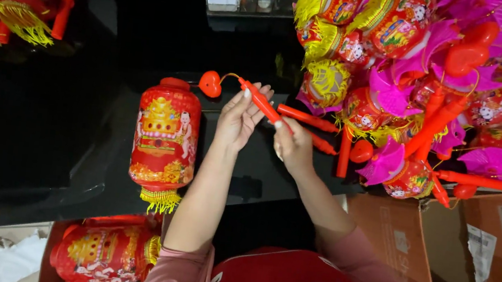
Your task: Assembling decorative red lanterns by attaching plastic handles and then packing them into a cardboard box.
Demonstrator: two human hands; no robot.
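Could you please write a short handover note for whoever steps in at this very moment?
Left hand and right hand both grip one red handle stick; its wire holds a red heart piece.
A red paper lantern lies on the black table, apart from the stick.
Finished lanterns with sticks are piled at right.
Done: the pile. Left: this lantern has no stick attached.

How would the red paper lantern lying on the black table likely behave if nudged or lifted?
The red paper lantern lies on its side and is cylindrical, so it would probably roll. It looks thin-walled and hollow, so likely light and crushable. Its yellow fringe would probably flop.
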